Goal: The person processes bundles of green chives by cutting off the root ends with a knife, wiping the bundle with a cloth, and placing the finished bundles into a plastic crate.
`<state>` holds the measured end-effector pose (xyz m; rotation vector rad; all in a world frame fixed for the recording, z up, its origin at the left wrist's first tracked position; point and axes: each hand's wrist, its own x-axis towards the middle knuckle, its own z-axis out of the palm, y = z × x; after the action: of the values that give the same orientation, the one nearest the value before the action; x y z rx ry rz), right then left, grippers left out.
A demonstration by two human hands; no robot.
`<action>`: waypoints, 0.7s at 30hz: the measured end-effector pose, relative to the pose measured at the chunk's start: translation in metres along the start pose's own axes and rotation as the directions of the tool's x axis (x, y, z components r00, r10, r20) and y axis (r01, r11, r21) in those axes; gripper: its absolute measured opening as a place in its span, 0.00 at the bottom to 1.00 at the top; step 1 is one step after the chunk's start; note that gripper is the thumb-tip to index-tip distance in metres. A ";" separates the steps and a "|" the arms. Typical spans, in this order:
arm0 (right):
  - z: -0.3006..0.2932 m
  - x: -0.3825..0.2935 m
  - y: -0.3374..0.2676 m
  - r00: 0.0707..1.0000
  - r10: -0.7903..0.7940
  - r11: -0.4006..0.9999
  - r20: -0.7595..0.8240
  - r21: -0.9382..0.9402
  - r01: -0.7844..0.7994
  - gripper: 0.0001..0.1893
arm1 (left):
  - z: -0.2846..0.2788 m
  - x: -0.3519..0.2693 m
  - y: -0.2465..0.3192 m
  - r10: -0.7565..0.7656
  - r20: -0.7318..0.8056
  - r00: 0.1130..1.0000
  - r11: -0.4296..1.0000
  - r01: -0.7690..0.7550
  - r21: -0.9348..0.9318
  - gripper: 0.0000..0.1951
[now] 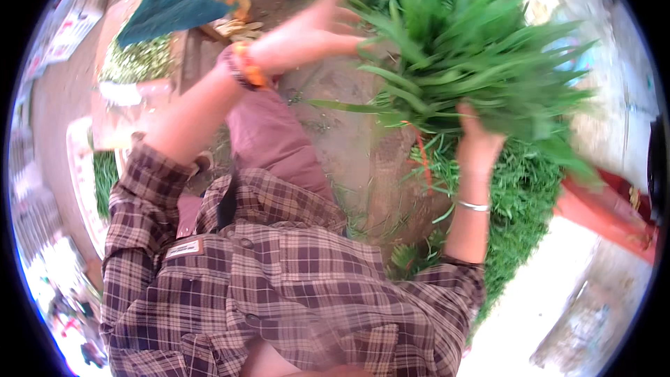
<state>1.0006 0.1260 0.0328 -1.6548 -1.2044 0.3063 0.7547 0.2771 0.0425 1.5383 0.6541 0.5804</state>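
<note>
A big bunch of long green leaves [460, 63] fans out at the upper right, blurred in places. My right hand [479, 141], with a metal bangle at the wrist, grips it from the near side; the thumb shows and the other fingers are hidden by leaves. To the left of the bunch, my left hand [324, 23] is spread and holds nothing. Its fingertips come close to the leaf ends, and whether they touch I cannot tell. Beneath the bunch lies a heap of cut greens [523, 183], with an orange strip [424, 157] at its left.
At the upper left a dark green cloth [167, 10] partly covers a tray of small pale green pieces [138, 60]. A white crate [81, 167] with greens stands at the left. A red container [602, 214] is on the right. My leg [277, 136] extends over the dirty floor.
</note>
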 end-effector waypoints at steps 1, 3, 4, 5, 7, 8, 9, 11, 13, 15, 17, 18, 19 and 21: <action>0.000 -0.027 0.041 0.985 -0.160 0.905 0.057 -0.389 0.170 0.16 | -0.024 0.000 0.008 0.026 -0.011 1.000 0.997 -0.025 0.076 0.37; 0.023 -0.065 0.089 0.999 -0.037 0.949 -0.025 -0.313 0.027 0.16 | -0.051 -0.008 0.010 0.016 -0.027 1.000 0.982 -0.011 0.187 0.35; 0.032 -0.081 0.089 0.948 0.260 0.955 -0.186 0.195 -0.224 0.16 | -0.076 -0.013 0.002 -0.014 -0.058 0.998 0.965 0.029 0.261 0.33; 0.034 -0.106 0.107 0.898 0.347 0.920 -0.271 0.284 -0.270 0.20 | -0.080 -0.017 0.008 -0.072 -0.119 0.990 0.967 0.098 0.236 0.30; 0.029 -0.140 0.114 0.831 0.416 0.906 -0.370 0.240 -0.347 0.24 | -0.118 -0.026 -0.003 -0.100 -0.146 0.984 0.977 0.125 0.174 0.27; 0.019 -0.163 0.137 0.789 0.454 0.891 -0.414 0.225 -0.394 0.24 | -0.123 -0.033 -0.009 -0.157 -0.222 0.962 0.970 0.192 0.146 0.25; 0.013 -0.189 0.161 0.736 0.482 0.875 -0.475 0.222 -0.430 0.25 | -0.136 -0.033 -0.013 -0.161 -0.217 0.963 0.967 0.198 0.159 0.23; 0.000 -0.231 0.172 0.514 0.696 0.719 -0.503 0.482 -0.502 0.26 | -0.168 -0.043 -0.025 -0.217 -0.222 0.950 0.969 0.237 0.066 0.23; -0.017 -0.288 0.214 0.366 0.700 0.714 -0.614 0.619 -0.327 0.21 | -0.182 -0.039 -0.024 -0.221 -0.169 0.960 0.974 0.227 0.012 0.22; -0.024 -0.321 0.233 0.116 0.739 0.659 -0.664 0.678 -0.325 0.22 | -0.192 -0.040 -0.015 -0.221 -0.146 0.964 0.975 0.223 -0.006 0.22; -0.042 -0.325 0.215 -0.201 0.760 0.503 -0.618 0.755 -0.420 0.25 | -0.191 -0.038 -0.012 -0.232 -0.126 0.964 0.973 0.230 -0.029 0.22; -0.050 -0.339 0.219 -0.298 0.719 0.506 -0.628 0.767 -0.395 0.26 | -0.188 -0.036 -0.008 -0.242 -0.128 0.962 0.970 0.239 -0.039 0.22; -0.056 -0.342 0.220 -0.388 0.672 0.512 -0.630 0.775 -0.371 0.27 | -0.188 -0.034 -0.008 -0.250 -0.121 0.961 0.968 0.247 -0.036 0.22; -0.067 -0.343 0.212 -0.442 0.620 0.539 -0.649 0.761 -0.362 0.30 | -0.191 -0.027 -0.011 -0.265 -0.106 0.958 0.964 0.263 -0.032 0.22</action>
<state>1.0049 -0.1878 -0.2288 -1.4632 1.0014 -0.3052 0.6004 0.3929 0.0451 1.3809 0.9208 0.4675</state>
